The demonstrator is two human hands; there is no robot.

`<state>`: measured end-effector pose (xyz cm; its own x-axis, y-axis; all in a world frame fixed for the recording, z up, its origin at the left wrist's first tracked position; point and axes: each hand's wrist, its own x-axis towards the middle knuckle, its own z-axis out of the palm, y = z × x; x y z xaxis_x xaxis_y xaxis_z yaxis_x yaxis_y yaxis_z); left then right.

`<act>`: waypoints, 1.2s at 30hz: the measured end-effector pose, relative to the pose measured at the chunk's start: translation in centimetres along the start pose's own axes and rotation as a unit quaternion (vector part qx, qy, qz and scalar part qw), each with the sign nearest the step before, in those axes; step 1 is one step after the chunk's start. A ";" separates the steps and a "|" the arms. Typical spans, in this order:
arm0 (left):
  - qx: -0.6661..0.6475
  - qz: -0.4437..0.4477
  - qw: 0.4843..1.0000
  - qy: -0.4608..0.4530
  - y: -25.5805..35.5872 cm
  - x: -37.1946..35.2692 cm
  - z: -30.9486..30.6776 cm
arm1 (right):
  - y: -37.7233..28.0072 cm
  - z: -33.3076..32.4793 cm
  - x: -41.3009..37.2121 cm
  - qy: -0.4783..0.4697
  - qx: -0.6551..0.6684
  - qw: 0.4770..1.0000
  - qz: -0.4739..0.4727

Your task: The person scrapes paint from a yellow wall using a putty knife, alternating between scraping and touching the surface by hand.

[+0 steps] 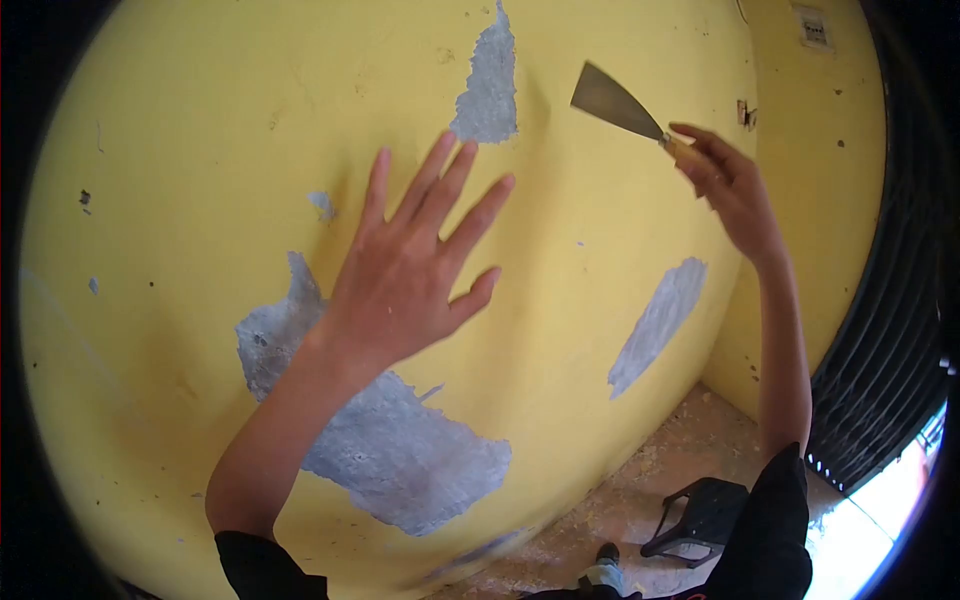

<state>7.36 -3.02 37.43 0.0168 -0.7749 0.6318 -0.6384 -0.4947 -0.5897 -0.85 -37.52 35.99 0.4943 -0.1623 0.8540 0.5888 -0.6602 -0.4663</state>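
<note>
I can read no text, label, brand, number or sign anywhere here. There is a bit of red (690,596) on my dark shirt (765,535), down at the bottom edge, but it is too small and cut off for me to make out.

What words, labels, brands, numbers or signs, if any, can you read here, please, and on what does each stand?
None can be read.
Dark clothing, bottom edge: a red mark, too cut off to tell whether it is lettering.
Scraper and yellow wall: no lettering visible.
</note>
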 end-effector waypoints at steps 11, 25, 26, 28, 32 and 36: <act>0.059 -0.058 0.992 -0.096 -0.2 -4.3 2.8 | -3.6 1.4 0.5 -0.051 -0.015 0.998 -0.044; -0.007 -0.066 0.997 -0.050 2.6 -1.1 1.9 | -3.0 16.4 -5.8 0.015 0.131 0.986 0.099; 0.023 -0.057 0.997 -0.046 2.3 -0.5 2.3 | -3.1 17.5 -5.8 0.044 0.142 0.987 0.062; 0.053 -0.046 0.997 -0.044 1.8 0.4 2.9 | -3.3 19.0 -5.9 0.064 0.122 0.990 -0.035; 0.070 -0.049 0.996 -0.022 0.8 1.0 4.0 | -4.1 20.7 -6.0 0.044 0.150 0.987 -0.027; 0.097 -0.036 0.995 -0.014 -0.6 2.7 3.4 | -5.6 22.4 -4.4 0.093 0.219 0.971 0.027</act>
<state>10.39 -6.17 37.77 0.0801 -0.7432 0.6642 -0.4740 -0.6146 -0.6305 8.04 -16.64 29.71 0.4319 -0.3451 0.8333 0.8011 -0.2778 -0.5302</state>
